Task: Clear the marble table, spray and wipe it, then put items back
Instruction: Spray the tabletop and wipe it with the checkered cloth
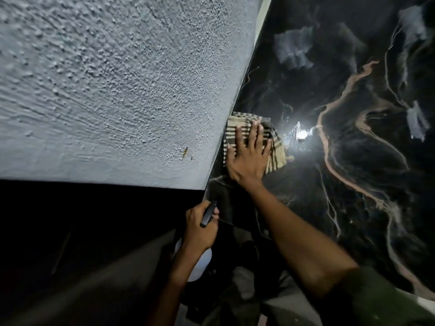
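Wiping is being done: the striped cloth [270, 147] is being pressed by the spread right hand [247, 156] at the counter's [353, 184] nine o'clock edge, while the spray bottle [202, 252] is being gripped by the left hand [200, 229]; sweeping toward three o'clock seems called for next.

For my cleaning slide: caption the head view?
Right hand presses striped cloth on black marble table; left hand holds spray bottle.
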